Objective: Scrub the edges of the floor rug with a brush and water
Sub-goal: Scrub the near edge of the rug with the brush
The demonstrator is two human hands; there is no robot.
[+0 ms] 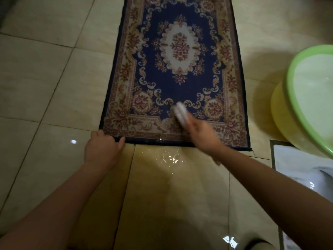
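A dark blue floor rug (176,91) with a floral border and a white oval medallion lies flat on the tiled floor. My left hand (102,147) pinches the rug's near left corner and presses it down. My right hand (201,134) holds a white scrub brush (180,111), blurred by motion, with its bristles on the rug's near border just right of the middle. The near edge looks wet, and water (169,157) glistens on the tile in front of it.
A green-rimmed basin (295,112) with a yellow underside stands on the floor at the right, holding pale water. A white mat with a dark edge (273,152) lies at the near right. Beige floor tiles (50,83) surround the rug.
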